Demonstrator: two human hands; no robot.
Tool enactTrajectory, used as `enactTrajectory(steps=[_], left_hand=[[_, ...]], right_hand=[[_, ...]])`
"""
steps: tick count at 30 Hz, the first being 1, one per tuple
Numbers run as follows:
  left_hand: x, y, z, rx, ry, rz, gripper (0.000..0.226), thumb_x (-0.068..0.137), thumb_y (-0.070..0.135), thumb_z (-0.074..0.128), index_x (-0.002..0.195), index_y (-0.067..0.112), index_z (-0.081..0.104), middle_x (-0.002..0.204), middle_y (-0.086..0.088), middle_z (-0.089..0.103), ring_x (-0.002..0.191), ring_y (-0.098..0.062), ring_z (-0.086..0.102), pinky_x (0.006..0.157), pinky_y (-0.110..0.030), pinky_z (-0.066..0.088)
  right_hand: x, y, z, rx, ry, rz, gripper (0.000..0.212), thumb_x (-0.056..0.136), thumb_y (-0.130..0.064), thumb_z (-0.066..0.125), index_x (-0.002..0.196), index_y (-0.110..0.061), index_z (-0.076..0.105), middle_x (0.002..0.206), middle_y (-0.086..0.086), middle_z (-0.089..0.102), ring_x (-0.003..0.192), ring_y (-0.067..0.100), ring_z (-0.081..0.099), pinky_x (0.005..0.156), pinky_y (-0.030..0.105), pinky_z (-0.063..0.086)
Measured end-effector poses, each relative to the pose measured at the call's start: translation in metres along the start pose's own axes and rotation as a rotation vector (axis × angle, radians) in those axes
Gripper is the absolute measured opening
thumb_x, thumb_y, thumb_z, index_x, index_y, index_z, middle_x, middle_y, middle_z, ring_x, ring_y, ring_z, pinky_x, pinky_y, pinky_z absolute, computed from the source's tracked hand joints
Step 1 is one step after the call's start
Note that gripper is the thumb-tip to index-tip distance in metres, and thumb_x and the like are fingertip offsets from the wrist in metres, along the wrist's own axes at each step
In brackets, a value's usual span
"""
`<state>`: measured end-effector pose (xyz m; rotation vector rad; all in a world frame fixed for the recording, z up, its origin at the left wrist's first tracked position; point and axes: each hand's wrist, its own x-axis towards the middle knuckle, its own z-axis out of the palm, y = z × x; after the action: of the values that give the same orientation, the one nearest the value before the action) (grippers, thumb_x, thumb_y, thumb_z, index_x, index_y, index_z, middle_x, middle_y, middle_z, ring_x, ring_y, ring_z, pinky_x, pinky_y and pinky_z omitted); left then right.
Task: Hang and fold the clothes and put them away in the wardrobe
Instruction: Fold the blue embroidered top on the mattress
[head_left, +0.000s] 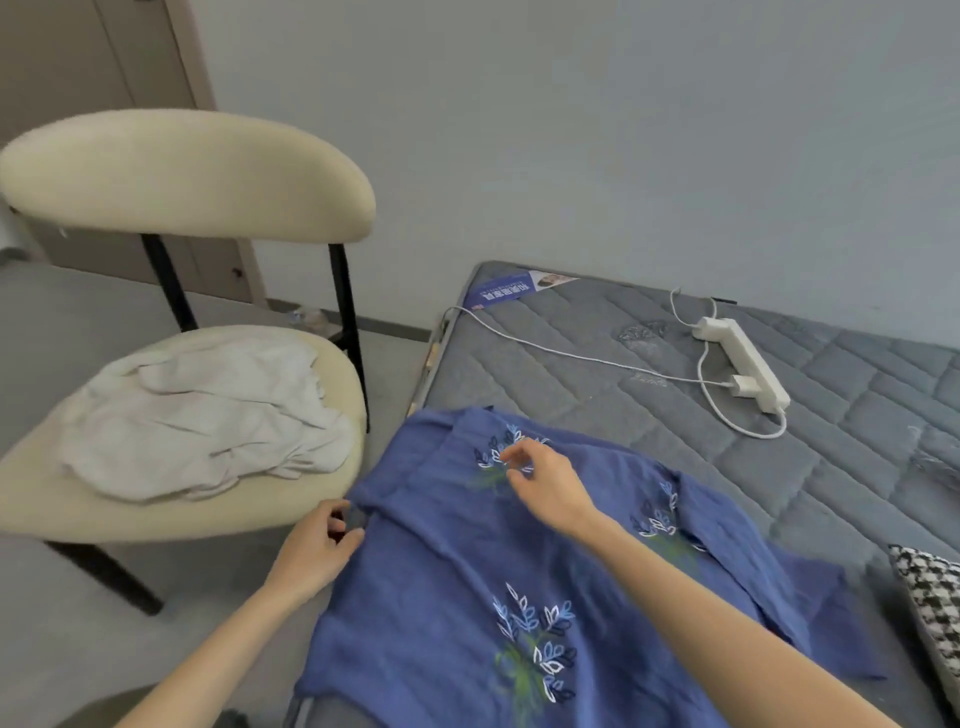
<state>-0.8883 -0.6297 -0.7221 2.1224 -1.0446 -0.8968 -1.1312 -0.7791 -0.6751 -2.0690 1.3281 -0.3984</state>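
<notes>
Folding step: blue garment (457, 587) spread on the mattress (649, 415). Left hand (317, 545) fingers pinch its edge closed; right hand (540, 478) fingers, loosely curled, rest on cloth beneath. Next, probably fold the pinched edge inward.

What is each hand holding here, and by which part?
The left hand pinches the blue garment at its left edge. The right hand hovers over the garment's upper part with fingers curled; whether it grips cloth cannot be told.

Open room is left on the far bed (649, 415), but a power strip (743, 364) and its cord (571, 356) are in the way.
</notes>
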Motion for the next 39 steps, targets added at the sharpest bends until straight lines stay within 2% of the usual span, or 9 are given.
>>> enactTrajectory(steps=[4,6,13,18,22,25,29,34,39], left_hand=[[0.001,-0.023,0.001,0.008,-0.14,-0.094,0.056,0.091,0.025,0.062,0.14,0.011,0.039,0.138,-0.011,0.05,0.126,-0.022,0.049,0.1,-0.028,0.038],[0.004,-0.03,0.004,-0.031,-0.176,-0.111,0.061,0.092,0.03,0.061,0.143,0.012,0.034,0.145,-0.006,0.043,0.132,-0.02,0.043,0.104,-0.027,0.035],[0.022,-0.039,0.016,-0.244,-0.241,-0.222,0.071,0.086,0.044,0.065,0.144,0.019,0.033,0.121,0.005,0.052,0.095,-0.001,0.05,0.058,-0.003,0.039],[0.029,-0.039,0.021,-0.317,-0.266,-0.289,0.077,0.082,0.047,0.069,0.144,0.02,0.032,0.099,0.007,0.06,0.088,-0.003,0.059,0.066,-0.011,0.042],[0.031,-0.044,0.026,-0.335,-0.289,-0.296,0.049,0.079,0.046,0.072,0.117,0.023,0.051,0.102,0.008,0.063,0.084,0.0,0.061,0.062,-0.009,0.045],[0.031,-0.049,0.027,-0.344,-0.294,-0.287,0.037,0.077,0.044,0.075,0.102,0.019,0.061,0.101,0.005,0.068,0.086,-0.005,0.065,0.07,-0.016,0.049],[0.032,-0.051,0.018,-0.345,-0.322,-0.233,0.025,0.08,0.036,0.075,0.091,0.016,0.066,0.085,0.007,0.071,0.072,0.0,0.066,0.06,-0.012,0.046],[0.036,-0.057,0.009,-0.256,-0.316,-0.179,0.031,0.083,0.031,0.072,0.066,0.017,0.051,0.054,0.016,0.055,0.052,0.008,0.054,0.049,-0.006,0.035],[0.037,-0.057,0.008,-0.171,-0.302,-0.156,0.034,0.084,0.035,0.07,0.066,0.017,0.047,0.062,0.009,0.044,0.05,0.003,0.043,0.05,-0.01,0.029]], right_hand=[[0.037,-0.012,0.015,-0.086,-0.038,-0.024,0.026,0.095,-0.013,0.047,0.116,-0.018,0.061,0.117,-0.006,0.063,0.108,0.015,0.057,0.083,0.026,0.042],[0.055,-0.015,0.019,-0.164,-0.032,-0.039,0.03,0.095,-0.011,0.044,0.12,-0.017,0.06,0.121,0.0,0.062,0.112,0.02,0.054,0.084,0.031,0.044],[0.114,-0.007,0.03,-0.253,0.003,0.031,0.034,0.099,-0.01,0.039,0.124,-0.012,0.061,0.13,0.012,0.058,0.122,0.033,0.048,0.098,0.04,0.042],[0.143,-0.008,0.043,-0.332,-0.038,0.054,0.035,0.1,-0.013,0.038,0.13,-0.013,0.057,0.134,0.01,0.056,0.126,0.033,0.044,0.103,0.042,0.039],[0.156,-0.015,0.052,-0.508,-0.153,0.054,0.039,0.097,-0.02,0.048,0.134,-0.012,0.047,0.138,0.014,0.043,0.119,0.034,0.051,0.095,0.04,0.044],[0.165,-0.019,0.053,-0.561,-0.192,0.135,0.032,0.094,-0.019,0.053,0.122,-0.005,0.049,0.126,0.019,0.052,0.112,0.038,0.053,0.084,0.039,0.044],[0.178,-0.018,0.043,-0.337,-0.031,0.25,0.023,0.088,-0.015,0.056,0.105,-0.003,0.066,0.114,0.022,0.063,0.107,0.038,0.059,0.08,0.036,0.046],[0.193,-0.019,0.028,-0.157,0.283,0.32,0.025,0.092,-0.012,0.047,0.112,-0.008,0.063,0.121,0.021,0.06,0.113,0.039,0.055,0.092,0.038,0.043],[0.192,-0.021,0.04,-0.266,0.068,0.294,0.032,0.093,-0.005,0.044,0.124,-0.007,0.056,0.135,0.02,0.046,0.119,0.039,0.048,0.094,0.04,0.04]])
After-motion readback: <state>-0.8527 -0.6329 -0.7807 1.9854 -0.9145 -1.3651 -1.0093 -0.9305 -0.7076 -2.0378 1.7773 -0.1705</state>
